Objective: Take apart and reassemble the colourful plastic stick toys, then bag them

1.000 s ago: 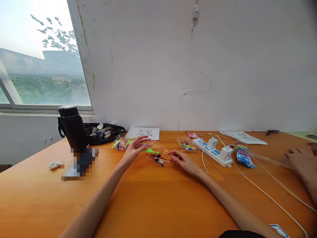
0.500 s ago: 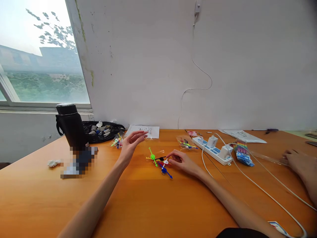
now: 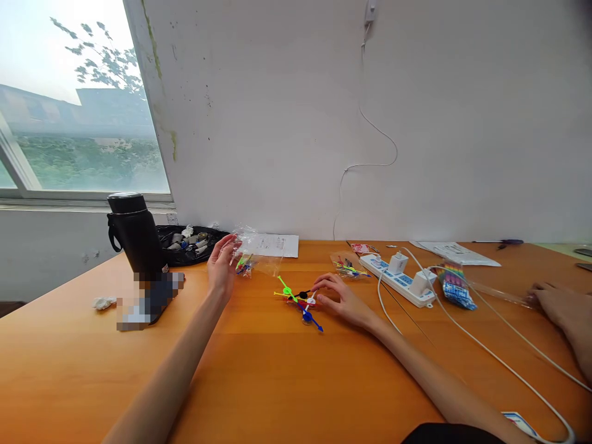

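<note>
My left hand is closed on a crinkled clear plastic bag, pinched at its upper left side. Small coloured pieces show low in that bag, among them a green one. A loose cluster of plastic arrow spinners lies mid-table: a green arrow spinner, a blue one, a white one and a black one, with red and yellow parts among them. Close at their right is my right hand, fingers curved and apart, fingertips by the white spinner. Whether they touch it I cannot tell.
A second bag of spinners lies before a white power strip with trailing cables. At left stand a black bottle and a black bag of odds and ends. Another person's hand rests at the far right.
My left hand has moved left and now holds the clear bag, raised and stretched out. The right hand has stayed by the spinners, its fingers slightly wider apart.
</note>
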Demonstrator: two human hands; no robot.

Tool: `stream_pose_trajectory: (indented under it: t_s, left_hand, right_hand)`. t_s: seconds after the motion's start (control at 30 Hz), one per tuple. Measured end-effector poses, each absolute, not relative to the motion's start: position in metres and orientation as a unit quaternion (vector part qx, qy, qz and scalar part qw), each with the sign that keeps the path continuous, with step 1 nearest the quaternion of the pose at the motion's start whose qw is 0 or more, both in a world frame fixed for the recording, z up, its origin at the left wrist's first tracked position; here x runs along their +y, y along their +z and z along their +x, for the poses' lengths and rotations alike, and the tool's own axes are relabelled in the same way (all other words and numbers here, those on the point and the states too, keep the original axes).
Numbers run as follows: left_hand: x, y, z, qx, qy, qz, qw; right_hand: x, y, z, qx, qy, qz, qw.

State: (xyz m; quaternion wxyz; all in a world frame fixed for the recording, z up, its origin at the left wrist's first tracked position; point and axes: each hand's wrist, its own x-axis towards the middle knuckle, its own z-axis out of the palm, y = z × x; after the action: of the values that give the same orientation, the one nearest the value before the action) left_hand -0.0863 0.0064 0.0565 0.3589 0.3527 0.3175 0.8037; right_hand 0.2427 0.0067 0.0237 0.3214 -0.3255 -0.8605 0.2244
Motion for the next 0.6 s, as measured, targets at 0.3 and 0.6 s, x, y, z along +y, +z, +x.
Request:
stream_pose_trajectory:
  t_s: [0.3,0.6]
  left_hand:
    - [0.014,0.048,-0.095,0.373,0.812,0.304,0.33]
    - [-0.023,0.025,-0.169,0.63,0.603,0.447,0.199]
  right_hand:
    - [0.011,0.02,0.243,-0.863,0.213,-0.323,0.325]
    - [0.009,0.016,0.237,-0.87,0.227,-0.303,0.317]
